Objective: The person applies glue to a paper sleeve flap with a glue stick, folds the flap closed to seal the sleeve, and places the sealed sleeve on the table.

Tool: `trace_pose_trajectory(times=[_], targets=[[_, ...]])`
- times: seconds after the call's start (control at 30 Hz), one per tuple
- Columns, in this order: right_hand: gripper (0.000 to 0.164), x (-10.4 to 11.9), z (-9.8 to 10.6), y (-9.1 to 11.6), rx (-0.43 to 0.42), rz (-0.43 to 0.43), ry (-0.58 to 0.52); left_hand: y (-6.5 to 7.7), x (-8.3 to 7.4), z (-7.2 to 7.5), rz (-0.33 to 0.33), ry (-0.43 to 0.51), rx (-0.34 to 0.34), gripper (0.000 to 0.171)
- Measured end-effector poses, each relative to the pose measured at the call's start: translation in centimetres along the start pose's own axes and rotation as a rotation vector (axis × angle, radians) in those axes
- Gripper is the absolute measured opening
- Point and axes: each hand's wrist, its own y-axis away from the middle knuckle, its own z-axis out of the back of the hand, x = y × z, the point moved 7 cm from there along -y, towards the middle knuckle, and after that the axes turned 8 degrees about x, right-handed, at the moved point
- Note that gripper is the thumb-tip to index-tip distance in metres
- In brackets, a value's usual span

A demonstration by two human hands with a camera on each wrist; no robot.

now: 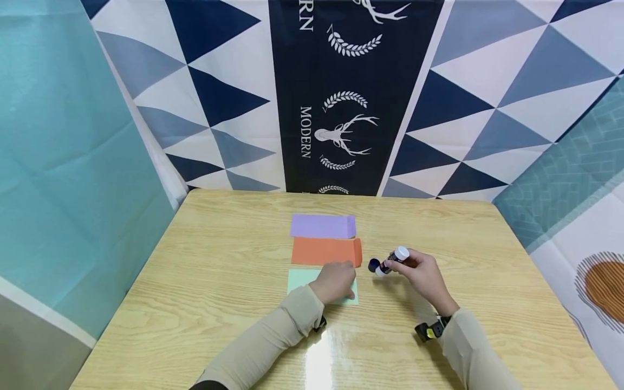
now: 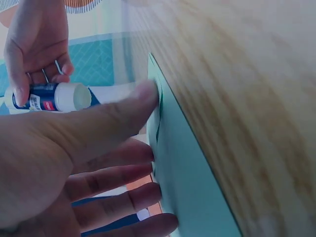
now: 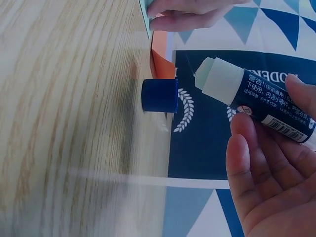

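My right hand grips an uncapped glue stick, dark blue with a white base, its white end tilted down toward the table. In the right wrist view its exposed tip shows, while the dark blue cap stands on the tabletop beside it. A mint green envelope lies flat, partly hidden under my left hand. In the left wrist view, the thumb and extended fingertips touch the green paper, with a slightly raised edge near the thumb.
Beyond the green envelope lie an orange envelope and a purple envelope, in a column with their flaps to the right. The wooden table ends at a patterned cloth backdrop behind.
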Motion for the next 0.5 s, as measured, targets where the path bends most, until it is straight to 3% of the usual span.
trace_pose_trajectory(times=[0.27, 0.5], targets=[[0.028, -0.22, 0.06, -0.05, -0.002, -0.012, 0.003, -0.43, 0.14, 0.1, 0.01, 0.005, -0.059, 0.024], [0.029, -0.29, 0.16, -0.24, -0.009, -0.004, 0.017, 0.07, 0.01, 0.17, -0.031, -0.009, -0.056, 0.037]])
